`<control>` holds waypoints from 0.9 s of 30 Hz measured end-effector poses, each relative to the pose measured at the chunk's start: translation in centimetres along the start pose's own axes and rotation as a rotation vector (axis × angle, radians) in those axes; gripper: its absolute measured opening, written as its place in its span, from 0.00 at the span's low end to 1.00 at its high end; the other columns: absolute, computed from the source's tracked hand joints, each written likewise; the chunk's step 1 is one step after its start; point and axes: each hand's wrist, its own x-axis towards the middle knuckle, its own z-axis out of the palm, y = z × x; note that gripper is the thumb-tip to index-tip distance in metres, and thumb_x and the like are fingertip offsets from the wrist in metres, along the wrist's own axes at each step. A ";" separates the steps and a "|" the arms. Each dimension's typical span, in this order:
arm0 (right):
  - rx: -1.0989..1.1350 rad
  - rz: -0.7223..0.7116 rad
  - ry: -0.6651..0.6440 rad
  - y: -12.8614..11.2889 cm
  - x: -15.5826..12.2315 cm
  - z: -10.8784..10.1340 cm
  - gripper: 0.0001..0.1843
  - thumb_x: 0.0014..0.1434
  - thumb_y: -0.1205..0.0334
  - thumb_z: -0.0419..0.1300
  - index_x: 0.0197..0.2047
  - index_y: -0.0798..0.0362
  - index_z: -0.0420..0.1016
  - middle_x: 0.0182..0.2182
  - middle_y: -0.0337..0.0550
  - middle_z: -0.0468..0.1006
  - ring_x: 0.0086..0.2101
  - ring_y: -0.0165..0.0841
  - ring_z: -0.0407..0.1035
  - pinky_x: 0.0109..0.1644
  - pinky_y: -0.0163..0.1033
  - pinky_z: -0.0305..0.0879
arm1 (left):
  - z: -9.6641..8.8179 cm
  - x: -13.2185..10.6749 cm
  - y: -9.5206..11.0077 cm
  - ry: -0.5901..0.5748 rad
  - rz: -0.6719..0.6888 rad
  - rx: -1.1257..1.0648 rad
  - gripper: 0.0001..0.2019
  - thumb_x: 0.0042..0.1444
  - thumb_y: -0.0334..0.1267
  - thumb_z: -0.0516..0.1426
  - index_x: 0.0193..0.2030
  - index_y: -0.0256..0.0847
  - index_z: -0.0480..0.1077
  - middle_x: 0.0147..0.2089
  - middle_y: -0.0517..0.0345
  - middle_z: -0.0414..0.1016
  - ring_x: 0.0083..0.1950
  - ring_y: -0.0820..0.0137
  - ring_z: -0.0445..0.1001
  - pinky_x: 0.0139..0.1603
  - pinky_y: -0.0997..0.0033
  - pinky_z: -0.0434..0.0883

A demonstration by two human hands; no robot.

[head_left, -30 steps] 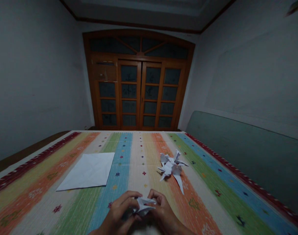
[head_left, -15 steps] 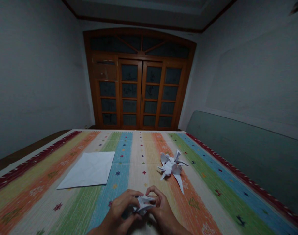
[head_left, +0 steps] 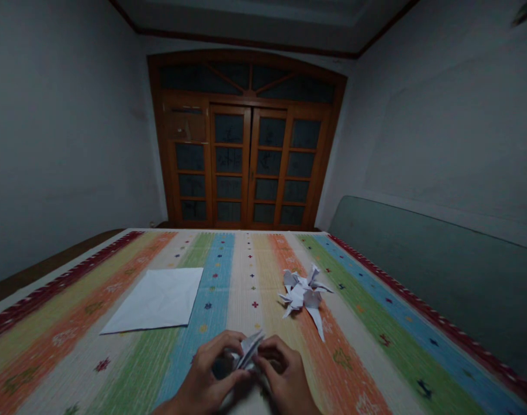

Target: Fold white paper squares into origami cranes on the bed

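A small folded piece of white paper (head_left: pixel 247 350) is held between my two hands near the table's front edge, its layers standing up in a slanted point. My left hand (head_left: pixel 211 369) pinches it from the left, thumb below and fingers above. On the other side my right hand (head_left: pixel 285 369) grips its right edge with thumb and curled fingers. Beyond my right hand lies a cluster of white folded paper figures (head_left: pixel 304 293), with pointed ends sticking out. A flat stack of white paper sheets (head_left: pixel 157 300) rests farther off to the left.
A striped, patterned tablecloth (head_left: pixel 241 271) covers the table. Along the right side runs a pale green bench back (head_left: pixel 419 253). Wooden doors with glass panes (head_left: pixel 250 161) stand past the table's far edge, between white walls.
The folded paper has turned from lying broad and spread to a steeper, narrower slant. My right fingers have closed down onto its right edge. The stack and the cluster have stayed put.
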 end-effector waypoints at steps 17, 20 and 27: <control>-0.145 -0.053 -0.053 0.1 -0.2 0.0 0.09 0.57 0.57 0.69 0.38 0.53 0.79 0.31 0.46 0.85 0.34 0.41 0.80 0.39 0.38 0.73 | 0.0 0.6 -0.4 -0.003 -0.289 -0.171 0.10 0.47 0.35 0.69 0.36 0.41 0.75 0.44 0.55 0.81 0.40 0.64 0.80 0.42 0.69 0.76; -0.122 -0.015 -0.061 0.4 -0.1 -0.1 0.15 0.57 0.55 0.68 0.46 0.53 0.80 0.29 0.47 0.86 0.32 0.43 0.81 0.39 0.40 0.74 | 0.0 0.6 -0.3 -0.012 -0.279 -0.165 0.10 0.45 0.34 0.69 0.35 0.41 0.75 0.44 0.54 0.82 0.42 0.63 0.80 0.42 0.70 0.75; -0.074 -0.016 -0.034 -0.1 0.0 0.0 0.06 0.54 0.61 0.67 0.33 0.54 0.83 0.31 0.48 0.86 0.34 0.43 0.81 0.40 0.40 0.74 | -0.1 0.6 0.2 -0.046 -0.247 -0.130 0.11 0.44 0.29 0.69 0.34 0.42 0.76 0.45 0.55 0.82 0.47 0.62 0.79 0.45 0.70 0.73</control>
